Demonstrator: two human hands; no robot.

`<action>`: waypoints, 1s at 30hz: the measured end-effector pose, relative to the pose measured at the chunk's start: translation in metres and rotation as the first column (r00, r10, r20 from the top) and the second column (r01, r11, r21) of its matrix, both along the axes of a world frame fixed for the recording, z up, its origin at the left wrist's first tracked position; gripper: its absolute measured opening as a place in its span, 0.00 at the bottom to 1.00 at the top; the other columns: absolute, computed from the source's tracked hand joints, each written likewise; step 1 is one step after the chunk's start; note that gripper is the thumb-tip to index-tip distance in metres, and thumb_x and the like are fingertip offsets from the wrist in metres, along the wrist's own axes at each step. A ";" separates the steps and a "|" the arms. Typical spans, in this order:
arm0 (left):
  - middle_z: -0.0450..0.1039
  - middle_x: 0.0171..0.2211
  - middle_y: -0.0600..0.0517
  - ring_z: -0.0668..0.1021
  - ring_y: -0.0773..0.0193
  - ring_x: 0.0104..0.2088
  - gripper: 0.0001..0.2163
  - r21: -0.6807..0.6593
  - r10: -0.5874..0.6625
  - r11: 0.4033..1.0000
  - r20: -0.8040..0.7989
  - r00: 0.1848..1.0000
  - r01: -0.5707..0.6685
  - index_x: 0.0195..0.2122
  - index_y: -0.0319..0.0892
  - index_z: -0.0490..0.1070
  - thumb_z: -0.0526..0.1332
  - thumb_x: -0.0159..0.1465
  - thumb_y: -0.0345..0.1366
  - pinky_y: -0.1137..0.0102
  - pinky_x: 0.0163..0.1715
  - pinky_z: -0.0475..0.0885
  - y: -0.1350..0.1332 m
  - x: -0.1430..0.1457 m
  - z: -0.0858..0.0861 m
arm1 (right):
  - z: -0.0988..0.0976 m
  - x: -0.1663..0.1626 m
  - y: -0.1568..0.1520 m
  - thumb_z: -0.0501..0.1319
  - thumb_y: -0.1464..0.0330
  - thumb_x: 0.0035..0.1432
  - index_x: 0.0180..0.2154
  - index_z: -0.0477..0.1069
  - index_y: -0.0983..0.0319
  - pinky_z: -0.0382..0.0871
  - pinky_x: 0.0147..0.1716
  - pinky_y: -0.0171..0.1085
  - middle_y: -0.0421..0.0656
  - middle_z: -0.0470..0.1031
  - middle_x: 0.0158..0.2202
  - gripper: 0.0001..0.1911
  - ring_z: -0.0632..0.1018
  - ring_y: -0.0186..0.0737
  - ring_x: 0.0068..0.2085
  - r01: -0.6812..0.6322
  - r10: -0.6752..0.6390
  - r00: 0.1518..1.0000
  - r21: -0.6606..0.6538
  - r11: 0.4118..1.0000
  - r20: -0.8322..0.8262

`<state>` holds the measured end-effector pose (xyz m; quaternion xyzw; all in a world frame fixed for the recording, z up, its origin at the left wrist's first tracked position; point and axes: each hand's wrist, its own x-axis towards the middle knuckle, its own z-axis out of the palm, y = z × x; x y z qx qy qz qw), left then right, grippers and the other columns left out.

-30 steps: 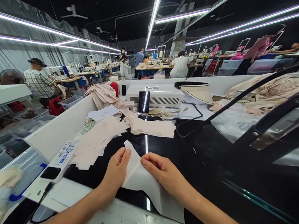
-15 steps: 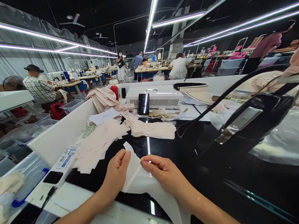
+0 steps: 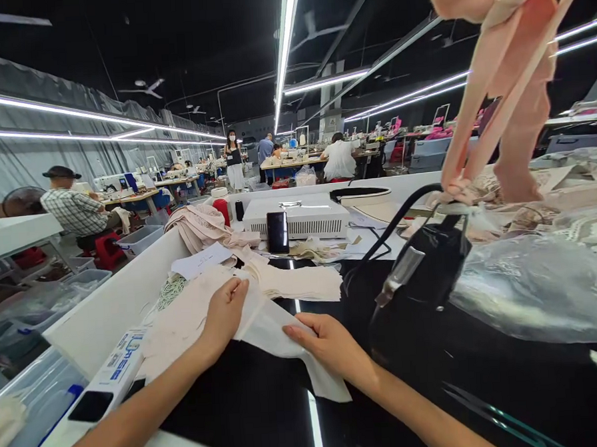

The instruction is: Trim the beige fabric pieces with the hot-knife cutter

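A thin, pale piece of fabric (image 3: 271,328) is stretched between my two hands above the black tabletop (image 3: 258,412). My left hand (image 3: 226,314) is closed on its upper left end, thumb against curled fingers. My right hand (image 3: 329,345) pinches the piece further right, and a loose tail hangs below that hand. Just behind my left hand lies a spread of cream fabric pieces (image 3: 176,323). Beyond the held piece, a stack of cut cream fabric (image 3: 306,283) rests on the table.
A black cutting or pressing device (image 3: 425,263) with a cable and pink straps (image 3: 512,99) stands at right, beside a clear plastic bag (image 3: 537,298). A phone (image 3: 277,232) leans on a white metal box (image 3: 318,216). Tweezers (image 3: 503,416) lie at lower right.
Both hands have carried the fabric piece away from me and the left hand has gone over the cream pieces. The hands are further apart. The camera view has shifted, showing more pink straps.
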<state>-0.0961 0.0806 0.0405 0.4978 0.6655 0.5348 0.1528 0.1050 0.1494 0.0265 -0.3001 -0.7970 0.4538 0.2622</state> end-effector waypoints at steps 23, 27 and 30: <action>0.73 0.55 0.44 0.79 0.54 0.50 0.16 -0.384 0.071 0.903 -0.311 0.948 -0.193 0.57 0.40 0.71 0.63 0.72 0.42 0.55 0.49 0.78 0.110 -0.010 -0.018 | -0.014 0.009 0.134 0.63 0.60 0.69 0.47 0.74 0.63 0.77 0.48 0.48 0.45 0.78 0.46 0.13 0.80 0.43 0.46 0.383 -0.465 0.875 0.394 0.835 0.136; 0.73 0.55 0.44 0.79 0.54 0.50 0.16 -0.412 0.069 0.890 -0.301 0.951 -0.195 0.57 0.40 0.71 0.63 0.72 0.42 0.55 0.49 0.78 0.112 -0.015 -0.024 | -0.022 0.010 0.138 0.63 0.61 0.69 0.50 0.74 0.63 0.78 0.48 0.48 0.46 0.78 0.49 0.14 0.80 0.44 0.47 0.347 -0.461 0.869 0.442 0.827 0.181; 0.73 0.55 0.44 0.79 0.54 0.50 0.16 -0.416 0.079 0.887 -0.286 0.955 -0.198 0.57 0.40 0.71 0.63 0.72 0.42 0.55 0.49 0.78 0.115 -0.018 -0.028 | -0.027 0.009 0.143 0.63 0.62 0.69 0.52 0.73 0.63 0.79 0.48 0.48 0.47 0.77 0.50 0.15 0.80 0.44 0.47 0.342 -0.474 0.860 0.473 0.812 0.190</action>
